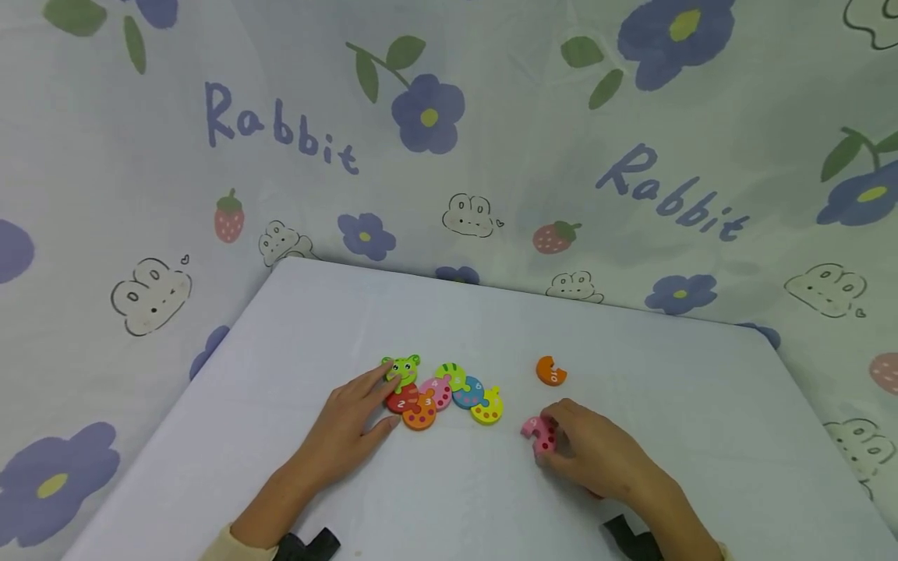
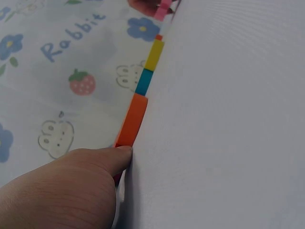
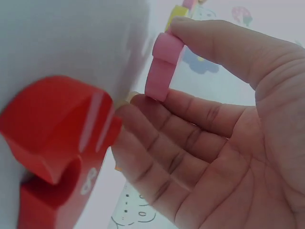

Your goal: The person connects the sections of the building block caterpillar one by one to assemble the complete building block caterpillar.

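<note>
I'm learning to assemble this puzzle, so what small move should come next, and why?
Probably the right hand should set down the pink piece it pinches and take the red piece marked 8, lying by its fingers. The yellow piece ends the joined chain as its seventh, counting the green head, so 8 seems to follow.

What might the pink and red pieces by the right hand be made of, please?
The pink piece looks like painted wood: thick, smooth, matte edge, though plastic is possible. The red piece seems likewise, perhaps glossier; its pale streaks may be reflections.
</note>
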`<control>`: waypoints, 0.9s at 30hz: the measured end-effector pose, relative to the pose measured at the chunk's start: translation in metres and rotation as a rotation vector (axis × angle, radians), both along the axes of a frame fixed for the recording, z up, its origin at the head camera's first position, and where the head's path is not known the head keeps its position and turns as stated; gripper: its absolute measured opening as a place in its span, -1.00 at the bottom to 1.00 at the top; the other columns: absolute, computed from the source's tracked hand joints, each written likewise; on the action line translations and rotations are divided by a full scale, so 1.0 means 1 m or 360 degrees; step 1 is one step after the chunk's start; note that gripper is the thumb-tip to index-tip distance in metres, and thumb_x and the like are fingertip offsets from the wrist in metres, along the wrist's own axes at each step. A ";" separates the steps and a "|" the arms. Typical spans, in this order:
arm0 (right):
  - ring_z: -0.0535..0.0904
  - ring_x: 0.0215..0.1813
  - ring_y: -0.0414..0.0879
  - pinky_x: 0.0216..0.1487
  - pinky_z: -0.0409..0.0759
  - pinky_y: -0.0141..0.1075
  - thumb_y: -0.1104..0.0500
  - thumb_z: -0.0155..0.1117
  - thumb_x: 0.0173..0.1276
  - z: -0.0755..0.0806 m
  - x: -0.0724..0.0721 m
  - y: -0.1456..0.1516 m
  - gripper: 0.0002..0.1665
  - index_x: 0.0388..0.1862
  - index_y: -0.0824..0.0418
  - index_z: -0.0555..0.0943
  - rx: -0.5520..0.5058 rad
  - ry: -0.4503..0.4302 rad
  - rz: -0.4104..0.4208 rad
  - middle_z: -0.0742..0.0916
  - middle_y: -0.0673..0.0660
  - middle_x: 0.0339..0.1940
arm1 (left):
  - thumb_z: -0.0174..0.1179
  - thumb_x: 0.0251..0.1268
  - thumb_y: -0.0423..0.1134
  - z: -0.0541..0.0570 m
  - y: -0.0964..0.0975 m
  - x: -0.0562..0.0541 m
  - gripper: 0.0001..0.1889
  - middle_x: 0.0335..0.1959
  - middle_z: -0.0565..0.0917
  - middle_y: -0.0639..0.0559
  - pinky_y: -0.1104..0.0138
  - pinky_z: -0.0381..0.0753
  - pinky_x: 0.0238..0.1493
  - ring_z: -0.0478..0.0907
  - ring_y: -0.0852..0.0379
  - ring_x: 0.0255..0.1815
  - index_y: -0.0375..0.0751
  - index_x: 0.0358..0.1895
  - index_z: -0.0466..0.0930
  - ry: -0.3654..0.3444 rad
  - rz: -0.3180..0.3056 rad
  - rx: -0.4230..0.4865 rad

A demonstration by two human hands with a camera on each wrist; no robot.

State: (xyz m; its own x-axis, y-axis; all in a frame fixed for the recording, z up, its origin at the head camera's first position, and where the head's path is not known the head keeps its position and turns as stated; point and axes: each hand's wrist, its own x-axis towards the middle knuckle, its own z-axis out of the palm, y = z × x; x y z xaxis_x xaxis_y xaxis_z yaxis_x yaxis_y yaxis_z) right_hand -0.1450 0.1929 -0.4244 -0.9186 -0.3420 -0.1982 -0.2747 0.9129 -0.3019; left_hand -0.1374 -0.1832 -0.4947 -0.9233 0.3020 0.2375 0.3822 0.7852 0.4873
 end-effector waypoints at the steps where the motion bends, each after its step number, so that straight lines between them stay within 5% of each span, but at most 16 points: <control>1: 0.49 -0.21 -0.28 -0.03 0.67 -0.27 -0.02 0.65 0.18 0.001 0.000 0.000 -0.44 0.13 0.07 0.67 -0.0022 -0.0025 -0.0022 0.63 -0.18 -0.18 | 0.40 0.40 -0.02 0.000 0.000 0.000 -0.30 0.67 0.22 0.04 -0.14 0.30 0.46 0.20 -0.06 0.62 -0.06 0.55 0.43 0.0001 0.0002 0.0003; 11: 0.58 -0.18 -0.25 -0.14 0.71 -0.30 0.04 0.63 0.21 0.012 -0.005 -0.001 -0.44 0.18 0.09 0.68 -0.0112 -0.0044 -0.0048 0.68 -0.17 -0.24 | 0.38 0.42 -0.02 0.001 0.001 0.001 -0.32 0.66 0.22 0.04 -0.12 0.27 0.49 0.19 -0.06 0.62 -0.06 0.55 0.44 -0.0020 0.0009 0.0015; 27: 0.60 -0.17 -0.17 -0.24 0.64 -0.41 0.03 0.62 0.25 0.024 -0.034 -0.015 -0.34 0.28 0.19 0.64 -0.0155 0.0176 0.0174 0.69 -0.10 -0.23 | 0.39 0.41 0.00 0.003 0.000 0.003 -0.31 0.67 0.21 0.07 -0.10 0.26 0.50 0.18 -0.03 0.63 -0.03 0.55 0.44 -0.0024 0.0010 0.0022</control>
